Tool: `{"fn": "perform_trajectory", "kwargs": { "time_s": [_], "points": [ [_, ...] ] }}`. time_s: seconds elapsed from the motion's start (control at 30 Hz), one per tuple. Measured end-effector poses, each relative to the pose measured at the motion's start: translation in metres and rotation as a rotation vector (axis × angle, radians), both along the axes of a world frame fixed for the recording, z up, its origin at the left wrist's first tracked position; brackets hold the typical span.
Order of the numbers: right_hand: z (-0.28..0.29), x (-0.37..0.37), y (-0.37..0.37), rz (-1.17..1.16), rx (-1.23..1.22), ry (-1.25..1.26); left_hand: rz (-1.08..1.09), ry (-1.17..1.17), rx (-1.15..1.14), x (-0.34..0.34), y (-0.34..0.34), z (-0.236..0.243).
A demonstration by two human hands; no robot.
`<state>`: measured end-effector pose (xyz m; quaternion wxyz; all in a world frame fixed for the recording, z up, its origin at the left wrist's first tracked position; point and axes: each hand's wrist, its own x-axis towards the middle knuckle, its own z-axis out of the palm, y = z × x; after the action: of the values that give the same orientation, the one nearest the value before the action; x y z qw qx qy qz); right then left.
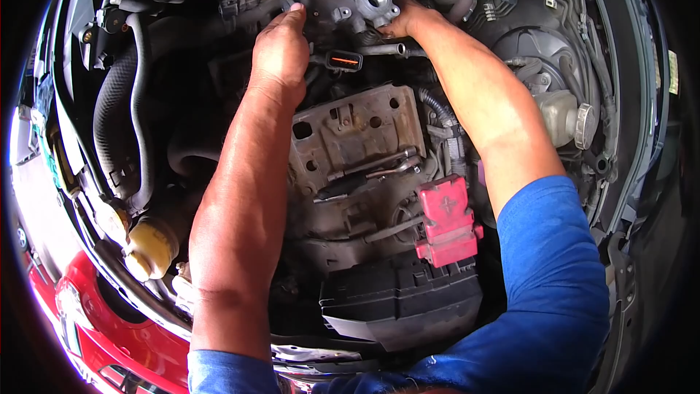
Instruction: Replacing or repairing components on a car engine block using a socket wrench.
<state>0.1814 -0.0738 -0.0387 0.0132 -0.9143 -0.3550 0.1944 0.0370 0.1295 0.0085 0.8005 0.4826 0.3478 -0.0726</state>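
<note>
Both my arms reach deep into a car's engine bay. My left hand is closed at the far side of the engine, its thumb pointing up next to hoses and wiring; what its fingers grip is hidden. On the right, my right hand curls in behind and under a grey metal housing with a round opening. Its fingers are partly hidden there. Between the hands lie a black connector with an orange inner strip and a short metal pipe.
Below the hands is a rusty battery tray with a ratchet on it. Nearer me are a red terminal cover and a black fuse box. A ribbed hose runs at left; a fluid reservoir stands at right.
</note>
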Motion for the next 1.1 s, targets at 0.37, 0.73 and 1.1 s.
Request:
{"fn": "perform_trajectory", "kwargs": {
  "time_s": [0.37, 0.73, 1.1],
  "points": [
    [0.000, -0.003, -0.002, -0.059, 0.090, -0.015, 0.026, 0.002, -0.031, 0.001, 0.001, -0.001],
    [-0.008, -0.003, -0.007, -0.051, 0.145, -0.010, 0.044, 0.008, -0.041, 0.002, -0.003, 0.002],
    [-0.056, 0.028, -0.016, -0.022, -0.081, 0.161, 0.043, -0.037, -0.004, -0.003, -0.005, 0.005]
  ]
}}
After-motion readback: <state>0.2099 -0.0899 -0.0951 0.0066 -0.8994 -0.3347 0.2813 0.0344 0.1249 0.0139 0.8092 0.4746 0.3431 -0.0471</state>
